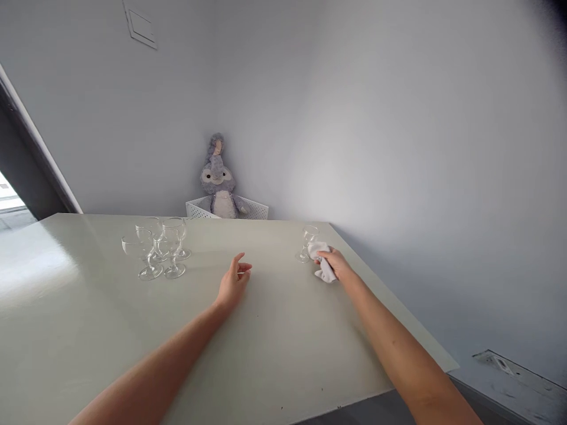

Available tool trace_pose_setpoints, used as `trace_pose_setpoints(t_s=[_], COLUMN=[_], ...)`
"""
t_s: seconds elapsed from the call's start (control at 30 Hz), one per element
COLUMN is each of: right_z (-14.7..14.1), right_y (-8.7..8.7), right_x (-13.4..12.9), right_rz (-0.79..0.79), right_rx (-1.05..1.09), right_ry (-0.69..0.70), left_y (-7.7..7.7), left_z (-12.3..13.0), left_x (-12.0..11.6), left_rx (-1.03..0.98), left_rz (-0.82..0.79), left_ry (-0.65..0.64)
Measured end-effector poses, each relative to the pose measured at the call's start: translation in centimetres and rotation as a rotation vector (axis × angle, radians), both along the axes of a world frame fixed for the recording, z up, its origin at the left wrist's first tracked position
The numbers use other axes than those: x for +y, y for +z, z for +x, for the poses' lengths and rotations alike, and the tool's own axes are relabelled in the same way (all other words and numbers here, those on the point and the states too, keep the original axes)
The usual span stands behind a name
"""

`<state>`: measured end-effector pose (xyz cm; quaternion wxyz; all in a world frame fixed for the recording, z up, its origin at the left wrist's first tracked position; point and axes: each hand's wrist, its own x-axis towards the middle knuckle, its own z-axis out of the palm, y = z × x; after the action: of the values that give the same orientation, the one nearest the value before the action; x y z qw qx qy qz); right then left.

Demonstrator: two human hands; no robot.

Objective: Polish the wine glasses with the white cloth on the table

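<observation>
A white cloth (326,268) is pinched in my right hand (333,260), near the table's right side. Just left of the cloth stands a single stemmed glass (309,235), upright; the cloth overlaps part of its right side in view. My left hand (234,280) is over the middle of the table with its fingers apart and slightly curled, holding nothing. Several more clear stemmed glasses (174,270) stand upright in a close group to the left of it.
The pale glossy table (266,354) reaches toward a wall corner. Behind its far edge, a grey plush toy (222,202) sits in a white perforated basket (257,209). A wall runs along the right, with a socket panel (502,363) low down.
</observation>
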<state>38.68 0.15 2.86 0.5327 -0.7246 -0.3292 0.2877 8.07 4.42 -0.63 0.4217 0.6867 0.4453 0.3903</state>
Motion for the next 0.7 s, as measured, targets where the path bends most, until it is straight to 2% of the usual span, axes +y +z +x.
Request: trace_pose_setpoints(t_s=[0.13, 0.37, 0.53, 0.7], right_z=[-2.1, -2.7, -2.2, -0.4], right_y=[-1.6, -2.4, -3.2, -4.2], right_x=[1.5, 4.9, 6.6, 7.3], right_rz=[0.028, 0.019, 0.007, -0.019], right_rx=[0.031, -0.057, -0.164, -0.262], right_ry=[0.078, 0.026, -0.035, -0.139], left_y=[0.0, -0.2, -0.4, -0.4], left_z=[0.0, 0.1, 0.1, 0.0], left_x=[0.1, 0.2, 0.3, 0.2], left_rx=[0.006, -0.011, -0.022, -0.024], left_rz=[-0.005, 0.001, -0.002, -0.001], left_ry=[0.006, 0.019, 0.013, 0.010])
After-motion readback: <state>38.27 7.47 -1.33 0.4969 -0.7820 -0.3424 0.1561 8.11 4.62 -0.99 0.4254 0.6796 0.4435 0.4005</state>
